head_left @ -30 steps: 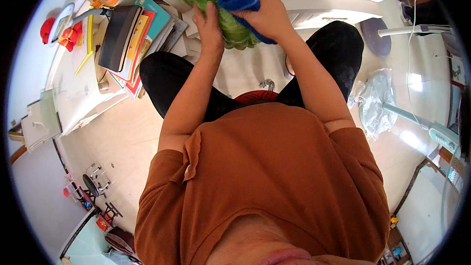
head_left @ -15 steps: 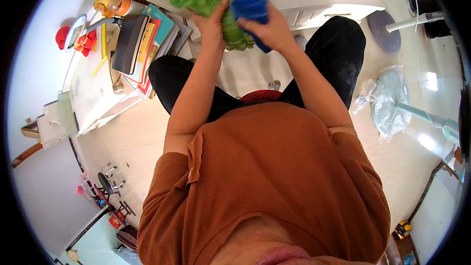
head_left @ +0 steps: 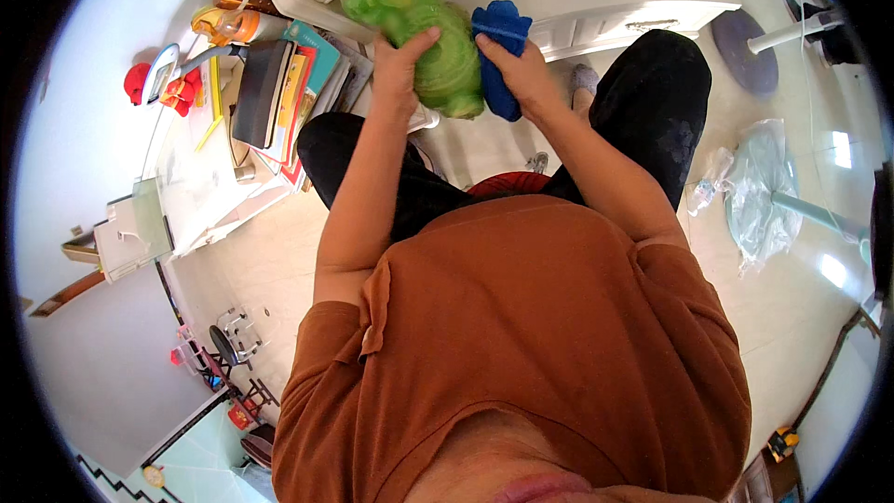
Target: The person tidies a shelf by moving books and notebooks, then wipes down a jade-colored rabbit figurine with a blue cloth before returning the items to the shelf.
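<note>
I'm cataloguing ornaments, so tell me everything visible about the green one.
The green ornament is glossy, perhaps glass or resin, with rounded, sculpted bumps and ridges. It slants, gripped by the left hand, its narrower end cut off by the picture's upper edge. The blue cloth in the right hand is beside it; contact is unclear.

The person wears a brown, round-necked T-shirt (head_left: 549,335) with short sleeves and a loose flap (head_left: 374,312) of matching fabric at the left chest, black trousers (head_left: 647,88) smudged pale near the right knee, and a greyish shoe (head_left: 584,79); the hands (head_left: 398,77) are bare.
</note>
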Demonstrator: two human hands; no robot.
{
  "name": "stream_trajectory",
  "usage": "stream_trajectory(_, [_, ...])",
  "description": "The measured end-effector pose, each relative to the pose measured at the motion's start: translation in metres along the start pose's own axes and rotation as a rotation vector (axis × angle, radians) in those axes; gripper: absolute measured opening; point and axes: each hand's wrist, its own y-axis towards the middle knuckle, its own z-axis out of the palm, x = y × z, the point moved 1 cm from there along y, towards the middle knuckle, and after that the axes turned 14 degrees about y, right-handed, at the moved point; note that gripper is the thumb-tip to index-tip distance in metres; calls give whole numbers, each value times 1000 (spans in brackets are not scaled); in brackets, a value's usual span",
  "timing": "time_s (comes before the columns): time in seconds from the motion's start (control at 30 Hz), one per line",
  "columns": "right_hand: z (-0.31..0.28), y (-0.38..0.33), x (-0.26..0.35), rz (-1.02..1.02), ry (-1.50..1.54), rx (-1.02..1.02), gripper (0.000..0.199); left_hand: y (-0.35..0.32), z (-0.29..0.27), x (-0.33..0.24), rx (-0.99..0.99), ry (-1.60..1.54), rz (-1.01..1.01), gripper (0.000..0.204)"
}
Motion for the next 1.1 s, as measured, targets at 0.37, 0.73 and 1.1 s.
stream_trajectory(0.37, [37, -28, -14, -223, 230, 80, 54, 32, -22, -48, 378, 593, 32, 85])
stream_trajectory(0.73, [25, -8, 18, -144, 336, 59, 44, 31, -14, -40, 234, 1171, 393, 98])
stream_trajectory(1.1, [37, 53, 1, -512, -146, -183, 74, 42, -11, -26, 131, 1289, 413, 96])
